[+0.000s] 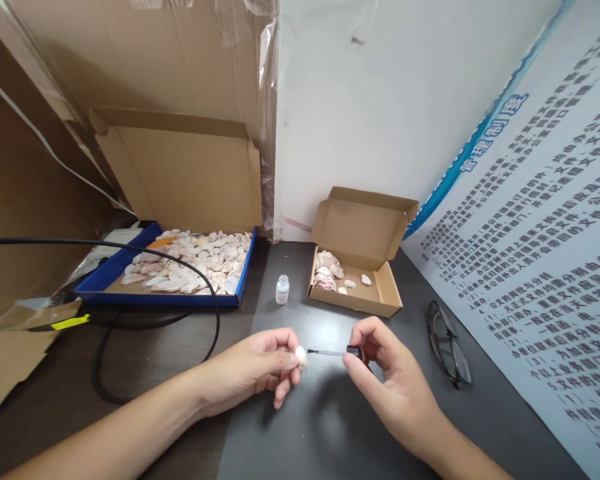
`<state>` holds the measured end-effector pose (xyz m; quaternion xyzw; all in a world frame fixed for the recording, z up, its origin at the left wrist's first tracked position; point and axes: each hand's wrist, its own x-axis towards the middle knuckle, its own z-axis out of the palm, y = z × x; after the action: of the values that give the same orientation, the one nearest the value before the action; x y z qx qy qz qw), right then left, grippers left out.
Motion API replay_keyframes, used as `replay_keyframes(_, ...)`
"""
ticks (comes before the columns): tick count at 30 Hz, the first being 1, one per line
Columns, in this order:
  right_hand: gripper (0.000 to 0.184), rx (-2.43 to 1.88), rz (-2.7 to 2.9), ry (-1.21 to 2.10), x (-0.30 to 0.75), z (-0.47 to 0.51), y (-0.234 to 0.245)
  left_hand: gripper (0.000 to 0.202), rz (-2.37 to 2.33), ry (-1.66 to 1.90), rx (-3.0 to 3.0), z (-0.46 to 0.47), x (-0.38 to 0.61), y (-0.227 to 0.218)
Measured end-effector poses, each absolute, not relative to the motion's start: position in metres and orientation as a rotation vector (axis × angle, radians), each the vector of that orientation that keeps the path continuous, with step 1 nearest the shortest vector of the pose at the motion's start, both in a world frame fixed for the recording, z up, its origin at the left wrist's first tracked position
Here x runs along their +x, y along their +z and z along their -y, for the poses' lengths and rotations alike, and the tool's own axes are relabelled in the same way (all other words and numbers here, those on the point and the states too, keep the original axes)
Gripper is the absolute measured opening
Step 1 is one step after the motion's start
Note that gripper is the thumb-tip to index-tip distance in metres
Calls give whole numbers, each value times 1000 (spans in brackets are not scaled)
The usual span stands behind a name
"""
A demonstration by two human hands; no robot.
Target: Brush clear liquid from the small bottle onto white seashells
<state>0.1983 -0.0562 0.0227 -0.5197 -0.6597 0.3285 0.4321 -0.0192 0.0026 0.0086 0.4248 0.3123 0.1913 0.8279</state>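
My left hand (pixel 260 370) pinches a small pale shell (pixel 301 357) between thumb and fingers above the dark table. My right hand (pixel 387 377) holds a thin brush (pixel 330 352) by its black cap, and the brush tip touches the shell. A small clear bottle (pixel 282 289) without its cap stands on the table just beyond my hands. Behind it to the right sits a small open cardboard box (pixel 380 293) holding a few shells.
A blue tray (pixel 110 273) with several pale shells lies at the back left, with a cardboard flap standing behind it. A black cable (pixel 207 287) loops across the table on the left. Glasses (pixel 447 343) lie at the right, beside a printed poster (pixel 540 253).
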Motion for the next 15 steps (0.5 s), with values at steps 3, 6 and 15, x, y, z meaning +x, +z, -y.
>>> replay_keyframes(3,8,-1277,1671,846,198,56,22,30,-657,403,900,-3,-19,8)
replay_keyframes(6,10,-1334,1660,821,199,55,22,31,-660,402,904,-2,-19,8)
replay_keyframes(15,8,-1272,1609,931,198,56,26,30,-670,411,896,-2,-19,8)
